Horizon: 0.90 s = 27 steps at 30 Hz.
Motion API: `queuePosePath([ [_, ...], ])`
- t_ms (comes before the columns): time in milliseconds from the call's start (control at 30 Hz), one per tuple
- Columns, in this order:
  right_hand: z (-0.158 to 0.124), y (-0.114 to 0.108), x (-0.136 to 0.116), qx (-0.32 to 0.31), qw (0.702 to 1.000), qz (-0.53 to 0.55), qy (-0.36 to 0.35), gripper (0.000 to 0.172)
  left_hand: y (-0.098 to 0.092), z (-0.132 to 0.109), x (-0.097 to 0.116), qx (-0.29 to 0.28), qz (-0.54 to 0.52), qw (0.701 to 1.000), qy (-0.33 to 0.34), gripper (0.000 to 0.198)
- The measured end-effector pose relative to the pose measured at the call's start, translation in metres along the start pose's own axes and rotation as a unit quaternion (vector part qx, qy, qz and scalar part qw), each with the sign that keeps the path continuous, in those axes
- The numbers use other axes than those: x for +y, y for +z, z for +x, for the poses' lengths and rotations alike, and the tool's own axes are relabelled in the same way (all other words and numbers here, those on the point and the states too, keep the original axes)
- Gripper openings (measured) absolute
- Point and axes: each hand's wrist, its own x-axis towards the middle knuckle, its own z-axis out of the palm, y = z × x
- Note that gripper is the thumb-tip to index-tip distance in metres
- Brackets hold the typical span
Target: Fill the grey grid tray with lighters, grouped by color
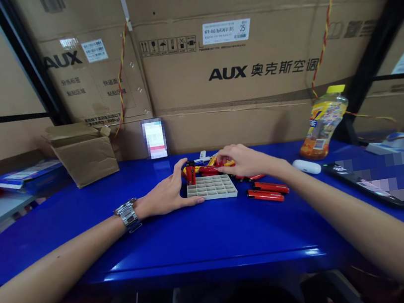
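- A pale grey rectangular plastic grid tray (216,188) rests on the glossy blue worktop (199,239); clock directions here count from this tray, with 12 pointing away from the person.
- Red, black-ended, lighter-like sticks (190,174) stand upright in the tray's corner at 10 o'clock; many other compartments show bare.
- The left hand (170,192) is at 9 o'clock, its thumb along the tray's near edge and its forefinger at the upright sticks. Its grip is spread, thumb and forefinger apart around that end; whether it clamps the tray, I cannot tell.
- A silver metal-link wristwatch (128,215) circles the left wrist.
- The right hand (240,160) reaches over a jumbled heap of red and yellow sticks (208,170) at 12 to 1 o'clock, just beyond the tray. Its thumb and fingers curl close; whether the grip is clamped on a stick, I cannot tell.
- Two loose red sticks (266,195) lie side by side just past 3 o'clock.
- A rounded white plastic case (307,167) lies farther out at 3 o'clock.
- A clear plastic bottle with a yellow cap (324,124) stands tilted at 2 o'clock.
- A small brown cardboard box (88,160) sits at 10 o'clock.
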Motion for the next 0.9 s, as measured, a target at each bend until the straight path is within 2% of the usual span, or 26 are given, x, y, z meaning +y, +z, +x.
queuePosePath([
  [100,-0.012,-0.023,0.000,-0.123,0.990,0.071,0.015,0.027,-0.001,0.001,-0.002,0.005,0.008,1.000,0.000,0.109],
  [200,-0.022,-0.036,-0.004,-0.257,0.961,0.102,0.028,0.028,-0.001,0.002,-0.007,0.014,0.004,1.000,0.022,0.106],
  [267,-0.026,-0.037,-0.007,-0.306,0.946,0.093,0.057,0.028,-0.001,0.002,-0.011,0.017,0.002,0.999,0.032,0.104],
  [333,-0.028,-0.036,-0.011,-0.313,0.944,0.068,0.082,0.022,-0.001,0.002,-0.014,0.020,0.005,0.999,0.029,0.103],
  [467,-0.027,-0.033,-0.015,-0.280,0.957,0.052,0.053,0.005,0.000,0.003,-0.016,0.029,0.016,0.999,0.010,0.104],
  [533,-0.025,-0.033,-0.016,-0.252,0.964,0.070,0.039,0.007,0.000,0.003,-0.016,0.034,0.021,0.999,0.000,0.104],
  [667,-0.022,-0.033,-0.019,-0.128,0.982,0.140,0.000,0.018,0.001,0.004,-0.015,0.043,0.033,0.998,-0.011,0.102],
  [800,-0.018,-0.024,-0.024,-0.008,0.974,0.225,-0.003,0.028,0.002,0.006,-0.014,0.044,0.034,0.998,-0.015,0.101],
  [900,-0.014,-0.010,-0.027,0.052,0.968,0.246,-0.020,0.024,0.002,0.006,-0.014,0.048,0.039,0.998,-0.010,0.101],
])
